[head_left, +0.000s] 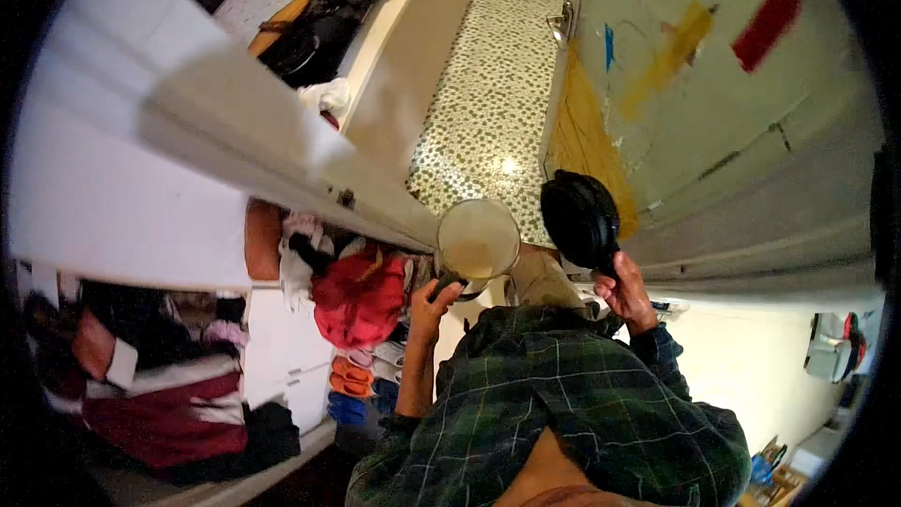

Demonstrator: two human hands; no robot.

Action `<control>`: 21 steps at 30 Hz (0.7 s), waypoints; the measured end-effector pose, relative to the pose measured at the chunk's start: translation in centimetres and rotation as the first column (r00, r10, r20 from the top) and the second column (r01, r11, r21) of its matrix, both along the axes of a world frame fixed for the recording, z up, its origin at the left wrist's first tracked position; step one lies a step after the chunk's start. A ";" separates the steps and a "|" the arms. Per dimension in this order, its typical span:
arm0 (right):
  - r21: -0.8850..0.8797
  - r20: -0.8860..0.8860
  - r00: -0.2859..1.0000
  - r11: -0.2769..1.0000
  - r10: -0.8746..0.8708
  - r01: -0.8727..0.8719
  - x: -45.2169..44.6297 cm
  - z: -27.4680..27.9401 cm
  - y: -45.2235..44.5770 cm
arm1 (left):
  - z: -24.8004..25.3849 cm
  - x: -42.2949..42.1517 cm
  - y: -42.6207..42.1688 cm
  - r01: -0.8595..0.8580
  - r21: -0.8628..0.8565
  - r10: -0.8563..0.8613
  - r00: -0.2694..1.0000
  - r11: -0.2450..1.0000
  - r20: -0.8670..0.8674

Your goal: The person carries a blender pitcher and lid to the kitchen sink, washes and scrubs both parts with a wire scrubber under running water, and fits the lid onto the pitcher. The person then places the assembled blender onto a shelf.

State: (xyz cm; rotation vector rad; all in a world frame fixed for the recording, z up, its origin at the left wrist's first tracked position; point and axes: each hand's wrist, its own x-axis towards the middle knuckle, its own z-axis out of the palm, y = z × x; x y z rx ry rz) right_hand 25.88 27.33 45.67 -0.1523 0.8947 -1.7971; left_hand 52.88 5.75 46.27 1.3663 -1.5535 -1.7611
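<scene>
My left hand (436, 300) is closed around the dark handle of a round saucepan (479, 230) with a pale inside and a thin rim. The saucepan is in front of my body, over the doorway floor. To its right, a black frying pan (574, 216) is tilted so that it shows partly edge-on. My right hand (627, 293) grips that pan by its handle, the fingers wrapped round it. The two pans are apart from each other.
A green door (713, 84) with coloured tape and a metal handle (561, 23) stands at the right. Ahead runs a speckled tiled floor (488, 66). A white door frame (282, 155) is at the left, near a red bag (359, 296) and several shoes (350, 377).
</scene>
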 end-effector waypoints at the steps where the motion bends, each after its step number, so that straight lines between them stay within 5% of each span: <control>1: 0.002 -0.029 0.998 0.999 -0.054 0.055 -0.4 -0.6 -1.3 | -1.1 -1.2 -2.9 0.026 0.058 -0.023 0.999 0.998 -0.041; 5: 0.091 -0.006 0.975 0.971 -0.221 0.221 -5.6 -0.9 -9.4 | 0.4 -10.0 -12.8 0.012 0.062 -0.008 0.998 0.998 -0.056; 10: 0.017 0.048 0.991 0.992 -0.125 0.124 -15.2 0.3 -23.7 | -1.9 -17.8 -24.9 0.008 0.184 -0.004 1.000 0.983 -0.026; 12: -0.045 -0.140 0.989 0.998 0.047 -0.054 -20.5 4.4 -31.3 | 0.0 -22.0 -29.3 0.077 0.161 -0.072 0.997 0.984 -0.034; 17: -0.149 -0.321 0.947 0.988 0.000 -0.051 -28.7 9.7 -46.5 | 0.2 -31.4 -39.4 0.071 0.111 -0.066 0.996 0.991 -0.052; 21: -0.123 -0.316 0.932 0.982 -0.178 0.146 -36.0 9.3 -55.4 | 1.1 -41.8 -48.1 0.146 0.177 -0.120 0.981 0.973 -0.150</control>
